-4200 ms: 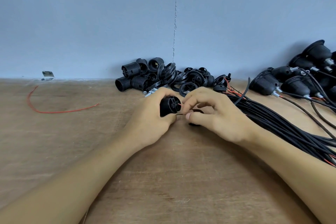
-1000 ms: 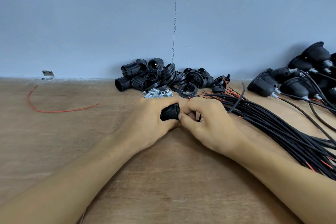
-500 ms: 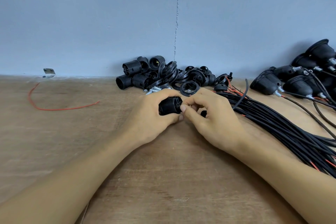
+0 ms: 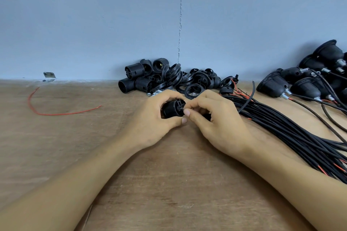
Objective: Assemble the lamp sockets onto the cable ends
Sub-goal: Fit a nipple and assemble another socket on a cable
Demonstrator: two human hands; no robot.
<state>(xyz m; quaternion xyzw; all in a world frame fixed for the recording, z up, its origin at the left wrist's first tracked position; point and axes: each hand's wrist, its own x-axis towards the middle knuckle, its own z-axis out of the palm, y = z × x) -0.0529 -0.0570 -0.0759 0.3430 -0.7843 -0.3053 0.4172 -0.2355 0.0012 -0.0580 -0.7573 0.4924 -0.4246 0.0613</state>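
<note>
Two hands in view, both at mid-surface (image 4: 169, 184).

One black threaded socket (image 4: 173, 110) on its side, just above the wood. Clamped in the left hand (image 4: 150, 120), fingers curled round the barrel.

Right hand (image 4: 221, 127): thumb and forefinger tips together, pinching at the socket's cross-ribbed end. Cannot tell whether a wire sits between them.

One bundle of black cables (image 4: 281, 131) running from under the right wrist to the right edge. Strands too many to count, red cores at some ends.

Against the wall (image 4: 93, 24), one pile of loose parts (image 4: 169, 80): five threaded bodies countable, rings too overlapped to count.

Far right, finished sockets (image 4: 304, 88) on their leads: at least six, heap cut by the frame.

Left side: one red wire (image 4: 47, 114), one metal bracket (image 4: 49, 77).
</note>
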